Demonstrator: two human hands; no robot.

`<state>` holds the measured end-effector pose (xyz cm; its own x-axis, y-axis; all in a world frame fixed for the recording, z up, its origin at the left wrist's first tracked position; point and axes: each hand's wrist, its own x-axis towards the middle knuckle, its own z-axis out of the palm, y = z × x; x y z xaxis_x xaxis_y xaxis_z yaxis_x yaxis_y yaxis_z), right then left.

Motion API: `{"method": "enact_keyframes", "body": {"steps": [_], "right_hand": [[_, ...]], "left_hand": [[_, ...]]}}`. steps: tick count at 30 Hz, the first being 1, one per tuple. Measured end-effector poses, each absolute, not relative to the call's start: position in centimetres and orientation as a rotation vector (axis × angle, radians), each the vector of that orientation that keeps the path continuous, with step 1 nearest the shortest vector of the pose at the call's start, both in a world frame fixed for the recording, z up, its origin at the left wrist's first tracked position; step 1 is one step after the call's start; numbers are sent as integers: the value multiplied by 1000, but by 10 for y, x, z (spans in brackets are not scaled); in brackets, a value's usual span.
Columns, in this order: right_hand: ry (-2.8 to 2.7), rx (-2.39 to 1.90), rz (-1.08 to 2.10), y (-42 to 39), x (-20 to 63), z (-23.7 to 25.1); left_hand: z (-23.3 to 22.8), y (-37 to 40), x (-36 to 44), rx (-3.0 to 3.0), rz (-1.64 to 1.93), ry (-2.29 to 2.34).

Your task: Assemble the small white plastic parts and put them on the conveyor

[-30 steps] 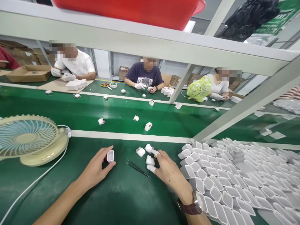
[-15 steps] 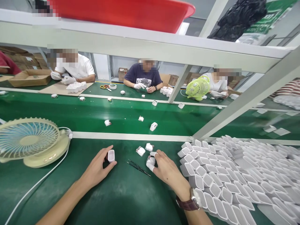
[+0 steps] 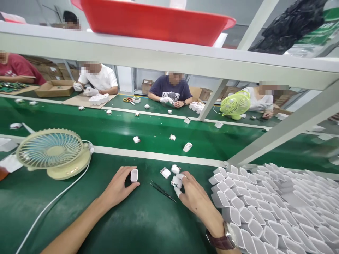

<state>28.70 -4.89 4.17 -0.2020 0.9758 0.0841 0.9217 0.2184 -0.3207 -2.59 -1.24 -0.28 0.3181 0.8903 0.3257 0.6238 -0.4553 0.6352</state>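
**Two bare hands at a green bench, each on a small white part**

We take the cream desk fan (image 3: 54, 152) as our landmark. To the right of the fan, our left hand (image 3: 118, 188) rests on the green bench (image 3: 127, 225), thumb and fingers pinched around a small white casing (image 3: 134, 175) that stands upright with its open mouth towards us. Further right from the fan, our right hand (image 3: 191, 193) is curled over a small white part (image 3: 175, 181), gripping it between thumb and forefinger; both tips wear white finger cots (image 3: 178, 192). A brown-strapped wristwatch (image 3: 224, 239) sits on that wrist.

Between the two hands lie dark tweezers (image 3: 162, 187), flat on the bench and touched by neither hand. Just beyond the right hand, two more small white pieces (image 3: 170, 171) sit side by side. At the far right of the fan, white open casings (image 3: 265, 208) are packed in close rows.

Beyond the fan runs the green conveyor belt (image 3: 148, 132), carrying scattered white parts (well apart from one another). Across the belt sit several people; one wears a dark T-shirt (image 3: 171, 92) with white lettering too blurred for us to read. A lime-green fan (image 3: 235, 104) stands on their side. Overhead, a red tub (image 3: 156, 21) rests on the frame shelf.
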Motion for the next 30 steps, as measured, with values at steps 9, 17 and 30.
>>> {"method": "enact_keyframes", "body": {"steps": [9,17,30], "right_hand": [[-1948,-1152,644,-56,243,41],[-2004,-1079,642,-68,226,31],[-2152,-1019,346,-73,222,26]], "left_hand": [[-2,-24,-14,2190,1010,1154],[-4,-29,-9,2335,1033,1010],[0,-30,-9,2414,1044,961]]}}
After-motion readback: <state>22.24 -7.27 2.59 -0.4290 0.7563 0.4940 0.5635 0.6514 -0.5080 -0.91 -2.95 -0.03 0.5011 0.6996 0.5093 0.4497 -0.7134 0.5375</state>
